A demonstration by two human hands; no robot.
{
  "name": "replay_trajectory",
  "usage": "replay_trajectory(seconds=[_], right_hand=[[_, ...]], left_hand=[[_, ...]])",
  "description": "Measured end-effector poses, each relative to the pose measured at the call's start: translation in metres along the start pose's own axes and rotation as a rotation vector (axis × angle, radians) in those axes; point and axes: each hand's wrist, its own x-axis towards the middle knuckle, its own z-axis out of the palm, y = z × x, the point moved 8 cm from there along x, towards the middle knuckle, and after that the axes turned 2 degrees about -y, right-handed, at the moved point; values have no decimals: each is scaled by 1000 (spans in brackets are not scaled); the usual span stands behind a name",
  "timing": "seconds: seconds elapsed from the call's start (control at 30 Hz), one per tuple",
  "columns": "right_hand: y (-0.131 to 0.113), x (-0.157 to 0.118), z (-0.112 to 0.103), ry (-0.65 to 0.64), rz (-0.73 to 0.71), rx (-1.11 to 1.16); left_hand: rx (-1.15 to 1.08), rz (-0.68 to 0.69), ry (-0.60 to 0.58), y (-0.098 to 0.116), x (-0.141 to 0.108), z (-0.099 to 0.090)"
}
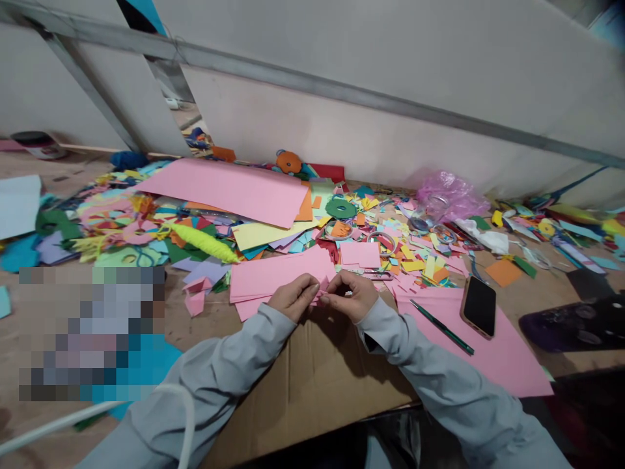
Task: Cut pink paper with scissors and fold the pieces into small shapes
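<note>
Between my two hands is a small folded piece of pink paper (323, 284), pinched at its edges. My left hand (295, 297) is closed on its left side, thumb and finger pressed together. On the other side my right hand (352, 296) grips it between thumb and fingertips. Just beyond my left hand lies a stack of pink paper strips (263, 277). A folded pink paper piece (196, 297) sits to the left of that stack. Under my wrists is a sheet of brown cardboard (312, 371).
A phone (479, 306) and a green pen (442, 327) rest on a pink sheet (517, 365) at right. Colourful paper scraps (415, 254), yellow yarn (202, 242) and a large pink sheet (229, 189) spread toward the wall. A white tube (188, 417) crosses the lower left.
</note>
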Motion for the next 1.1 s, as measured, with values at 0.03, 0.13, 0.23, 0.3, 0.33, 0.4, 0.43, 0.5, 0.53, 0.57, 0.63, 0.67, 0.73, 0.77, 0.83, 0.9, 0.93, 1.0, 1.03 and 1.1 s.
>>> replay_trajectory(seconds=[0.03,0.13,0.23,0.3,0.33,0.4,0.43,0.5,0.53,0.57,0.63,0.67,0.73,0.77,0.83,0.9,0.93,1.0,1.03,1.1], right_hand=[[1,0,0,-4,8,-9],[1,1,-1,2,24,-44],[2,1,-3,14,25,-87],[3,1,-2,12,26,-108],[3,1,-2,9,27,-115],[4,0,-2,6,33,-115],[4,0,-2,7,37,-110],[4,0,-1,8,40,-97],[4,0,-1,9,39,-92],[4,0,-1,10,37,-88],[5,1,-1,7,36,-55],[5,1,-1,13,38,-13],[9,3,-3,31,51,119],[11,4,-3,36,62,194],[15,5,0,15,92,312],[18,5,5,-40,125,352],[19,5,7,-60,136,354],[20,4,8,-76,154,356],[21,4,8,-77,163,365],[22,3,7,-73,176,383]], left_hand=[[8,-5,-3,0,-1,0],[38,-10,-9,1,-2,1],[89,15,-7,2,-2,1],[110,28,-13,3,-2,1],[117,32,-15,3,-2,1],[132,36,-19,2,-2,1],[143,44,-20,2,-3,1],[158,70,-14,4,-3,2],[157,79,-12,4,-3,2],[145,81,-11,4,-3,2],[92,61,6,1,-2,1],[56,45,22,0,-2,0],[-11,23,74,-1,-1,-6],[-39,16,101,0,-1,-8],[-95,0,135,0,-1,-11],[-157,-22,140,0,-1,-11],[-185,-37,132,-1,-2,-9],[-226,-64,110,-3,-2,-6],[-232,-71,99,-4,-1,-4],[-210,-51,84,-5,0,-3]])
